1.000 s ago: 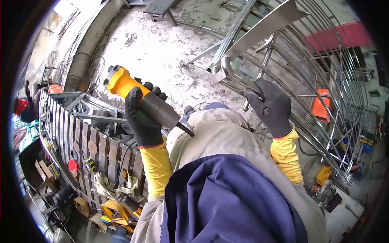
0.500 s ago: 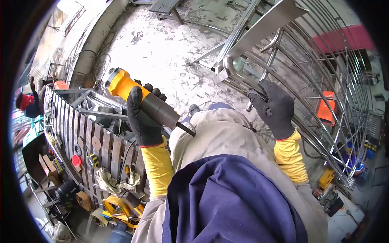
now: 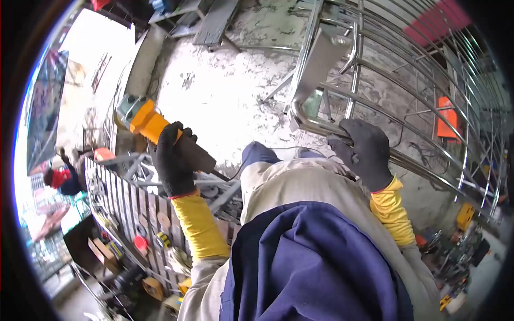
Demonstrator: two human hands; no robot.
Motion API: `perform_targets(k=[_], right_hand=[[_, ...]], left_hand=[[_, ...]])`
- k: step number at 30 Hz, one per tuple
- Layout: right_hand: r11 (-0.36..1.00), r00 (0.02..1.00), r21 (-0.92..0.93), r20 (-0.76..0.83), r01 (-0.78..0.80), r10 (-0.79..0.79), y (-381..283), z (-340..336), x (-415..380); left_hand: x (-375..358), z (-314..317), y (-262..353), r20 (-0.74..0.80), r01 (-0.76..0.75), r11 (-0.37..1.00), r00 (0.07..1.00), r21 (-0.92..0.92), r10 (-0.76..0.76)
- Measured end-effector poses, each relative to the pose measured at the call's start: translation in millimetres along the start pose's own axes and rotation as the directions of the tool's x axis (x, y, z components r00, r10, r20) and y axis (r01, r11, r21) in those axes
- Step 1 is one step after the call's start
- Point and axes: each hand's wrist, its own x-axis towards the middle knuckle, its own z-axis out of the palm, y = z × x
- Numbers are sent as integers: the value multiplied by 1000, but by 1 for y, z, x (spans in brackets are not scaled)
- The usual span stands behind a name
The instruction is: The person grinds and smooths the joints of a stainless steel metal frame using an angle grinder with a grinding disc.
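Observation:
My left hand (image 3: 174,160), in a black glove, is wrapped round the body of an orange and dark grey angle grinder (image 3: 145,122). The grinder's grey head points up and left, and its power cord leaves the lower end towards my lap. On the right, my gloved right hand (image 3: 367,150) is closed round the near end of a bent stainless steel tube (image 3: 316,126). A flat metal plate (image 3: 324,61) stands at the tube's far end. Beyond both lies a large frame of shiny curved bars (image 3: 412,91). My right fingertips are partly hidden.
To my left is a slatted metal bench (image 3: 126,195) carrying discs, a tape measure and a cloth. A small dark wooden bench (image 3: 217,24) stands ahead on the stained floor (image 3: 214,80). Another person (image 3: 67,179) is at far left. Tools (image 3: 455,257) lie at lower right.
My view has swung, so the slatted bench sits further right and lower. The grinder has moved slightly left, still in my left hand. The plate appears lower and more upright in view.

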Motion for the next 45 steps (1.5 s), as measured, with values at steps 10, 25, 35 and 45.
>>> perform_targets(k=[10,25,35,45], right_hand=[[988,948,-108,-309,-114,76,-26,17,3],[611,449,173,-531,-773,719,-156,442,-124],[533,290,415,-518,-737,804,-286,446,-151],[553,270,462,-546,-693,794,-305,343,-52]], left_hand=[[168,-30,31,258,13,932,960,361,-114],[253,30,47,615,-243,789,761,564,-205],[231,71,40,776,-442,662,515,605,-365],[240,60,21,941,-817,479,221,321,-255]])
